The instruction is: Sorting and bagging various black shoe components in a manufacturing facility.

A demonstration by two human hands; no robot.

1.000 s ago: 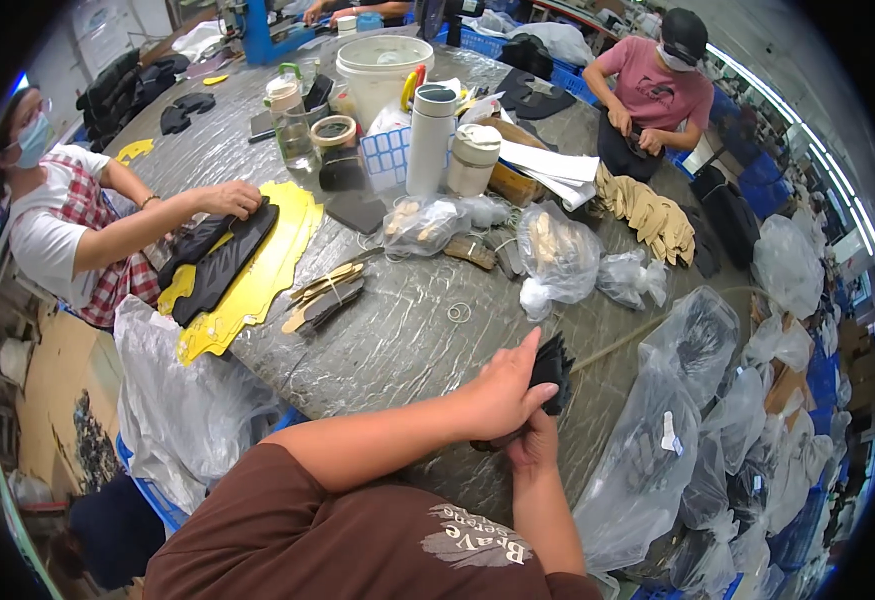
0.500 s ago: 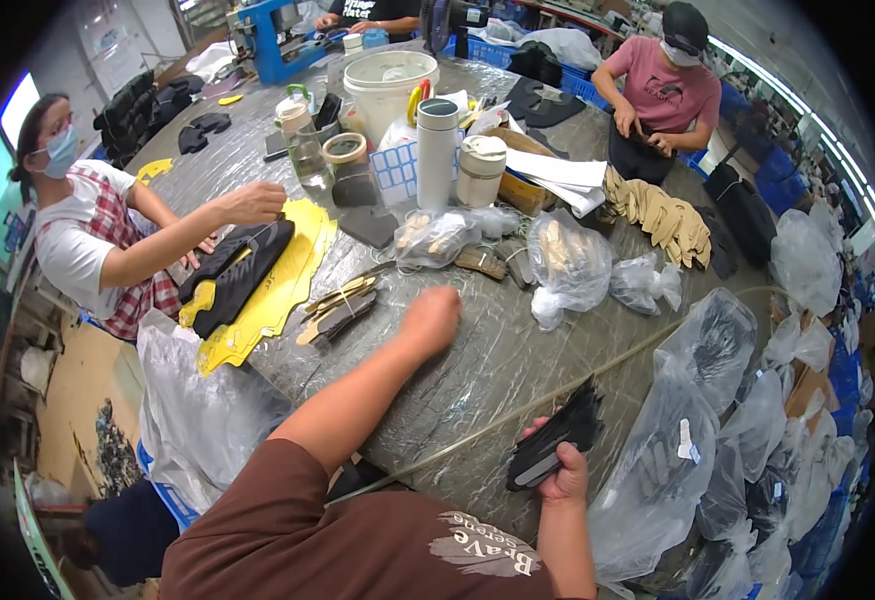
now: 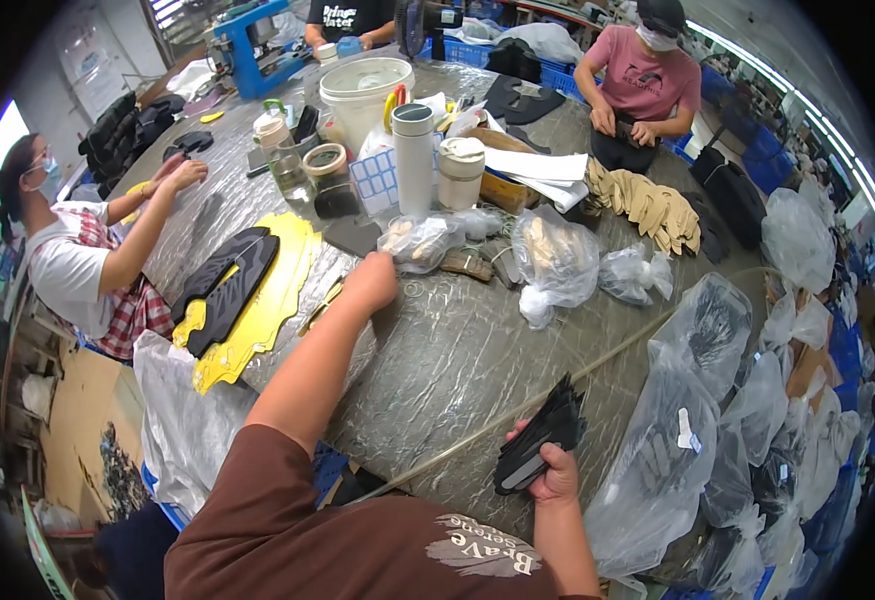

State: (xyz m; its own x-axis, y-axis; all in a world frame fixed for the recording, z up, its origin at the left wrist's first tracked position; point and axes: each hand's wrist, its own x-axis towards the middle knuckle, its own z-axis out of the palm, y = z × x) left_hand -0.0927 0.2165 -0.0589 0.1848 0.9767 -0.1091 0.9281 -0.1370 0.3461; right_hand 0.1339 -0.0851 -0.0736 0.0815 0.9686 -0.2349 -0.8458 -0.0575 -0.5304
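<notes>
My right hand (image 3: 555, 474), low and right of centre, grips a fanned stack of flat black pieces (image 3: 540, 440) with the thumb across a grey-edged one. Out over the table, my left hand (image 3: 373, 281) is curled with its back up; whatever its fingers hold, if anything, is hidden. Beside it lies a thin ring like a rubber band (image 3: 413, 290). My forearm mostly covers a bundle of beige and dark strips (image 3: 321, 306). Just beyond that hand is a dark grey flat pad (image 3: 353, 235). Small knotted plastic bags (image 3: 423, 243) of pieces sit to its right.
At left, black shoe-upper pieces (image 3: 232, 285) lie on yellow sheets (image 3: 282, 290), near a masked co-worker. Bottles, a grey tumbler (image 3: 412, 165) and a white bucket (image 3: 365, 90) crowd the middle. Tan pieces (image 3: 647, 208) and large clear bags (image 3: 657, 470) line the right. A pale tube (image 3: 517, 412) crosses the table.
My left hand has moved left and slightly farther out, over the strip bundle. The right hand keeps its black stack. The left co-worker's hands have drawn away from the black upper pieces.
</notes>
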